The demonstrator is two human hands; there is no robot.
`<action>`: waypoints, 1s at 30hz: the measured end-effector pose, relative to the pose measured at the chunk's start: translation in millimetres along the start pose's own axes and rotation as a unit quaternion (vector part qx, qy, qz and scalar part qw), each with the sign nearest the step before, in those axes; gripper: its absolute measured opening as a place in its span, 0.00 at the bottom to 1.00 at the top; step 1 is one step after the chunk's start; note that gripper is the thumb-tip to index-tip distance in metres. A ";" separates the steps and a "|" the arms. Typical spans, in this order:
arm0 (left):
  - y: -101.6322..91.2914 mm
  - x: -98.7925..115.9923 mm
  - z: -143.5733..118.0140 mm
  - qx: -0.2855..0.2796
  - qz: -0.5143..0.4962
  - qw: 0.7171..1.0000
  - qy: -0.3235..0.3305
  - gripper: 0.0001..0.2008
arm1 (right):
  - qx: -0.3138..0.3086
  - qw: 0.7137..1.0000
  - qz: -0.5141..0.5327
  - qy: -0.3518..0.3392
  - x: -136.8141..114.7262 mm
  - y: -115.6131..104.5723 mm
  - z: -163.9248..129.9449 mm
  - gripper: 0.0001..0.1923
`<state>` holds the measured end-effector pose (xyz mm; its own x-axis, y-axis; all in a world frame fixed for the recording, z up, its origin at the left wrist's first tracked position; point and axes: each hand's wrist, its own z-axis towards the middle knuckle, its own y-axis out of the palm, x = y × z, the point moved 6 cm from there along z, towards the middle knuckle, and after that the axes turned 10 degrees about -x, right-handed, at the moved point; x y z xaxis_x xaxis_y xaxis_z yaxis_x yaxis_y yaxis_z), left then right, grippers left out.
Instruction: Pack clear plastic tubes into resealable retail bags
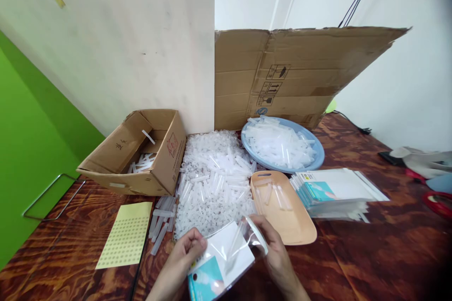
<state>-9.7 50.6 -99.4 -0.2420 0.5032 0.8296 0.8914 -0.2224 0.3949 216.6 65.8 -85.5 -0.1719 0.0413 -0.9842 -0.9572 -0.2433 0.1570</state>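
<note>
Clear pouch [230,256]: in front of tubes [215,183] | likely light, slick; film [251,237] limp, card [221,244] stiffer | left grip [190,250] pinches card side, right grip [271,242] holds film end | best hold: card edges

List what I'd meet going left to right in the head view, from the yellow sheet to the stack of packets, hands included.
Yellow sheet → left hand → clear packet held between the hands → right hand → stack of packets.

Box [172,160], tray [291,228], yellow sheet [124,235] on table [353,249]
</note>
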 end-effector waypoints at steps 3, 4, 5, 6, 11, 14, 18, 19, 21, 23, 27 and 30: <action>-4.2 -0.9 -3.7 0.011 0.012 1.000 0.003 0.23 | -0.014 0.999 -0.041 -0.016 -5.7 2.5 -6.4 0.14; -6.6 -1.6 -4.7 0.016 0.013 1.000 0.004 0.24 | -0.014 0.999 -0.049 -0.015 -7.6 3.5 -8.1 0.13; -9.4 -2.0 -5.7 0.023 0.014 1.000 0.005 0.24 | -0.014 0.998 -0.057 -0.011 -9.3 5.2 -9.6 0.12; -12.3 -1.9 -6.5 0.032 0.016 0.999 0.006 0.24 | -0.018 0.998 -0.067 -0.006 -10.8 7.8 -10.8 0.11; -19.2 8.4 -10.2 0.044 0.043 0.998 0.019 0.24 | -0.048 0.992 -0.118 0.013 -13.0 23.8 -13.1 0.10; -19.7 17.4 -12.5 0.043 0.079 0.996 0.021 0.23 | -0.059 0.989 -0.132 0.007 -10.6 29.3 -13.6 0.10; -18.0 24.3 -14.5 0.019 0.150 0.988 0.024 0.21 | -0.091 0.985 -0.142 0.023 -7.1 32.2 -16.1 0.10; -17.4 24.4 -15.2 0.005 0.169 0.985 0.022 0.21 | -0.109 0.983 -0.146 0.027 -7.8 32.7 -15.8 0.10; -18.5 23.0 -17.9 -0.018 0.203 0.979 0.018 0.20 | -0.127 0.977 -0.168 0.028 -12.0 30.4 -11.4 0.10; -22.6 19.8 -22.6 -0.029 0.246 0.969 0.017 0.18 | -0.093 0.972 -0.213 0.017 -19.7 22.2 0.1 0.12; -27.6 7.7 -33.1 -0.048 0.377 0.925 0.009 0.10 | -0.053 0.921 -0.385 -0.015 -28.1 24.0 39.0 0.12; -21.0 12.9 -34.4 -0.046 0.433 0.898 0.062 0.09 | -0.132 0.810 -0.571 0.020 -6.7 48.6 69.2 0.09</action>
<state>-44.6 33.0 -83.4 0.4815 0.0126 0.8764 0.7319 -0.5558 -0.3941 155.2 120.7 -65.6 0.8032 0.3550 -0.4784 -0.4030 -0.2676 -0.8752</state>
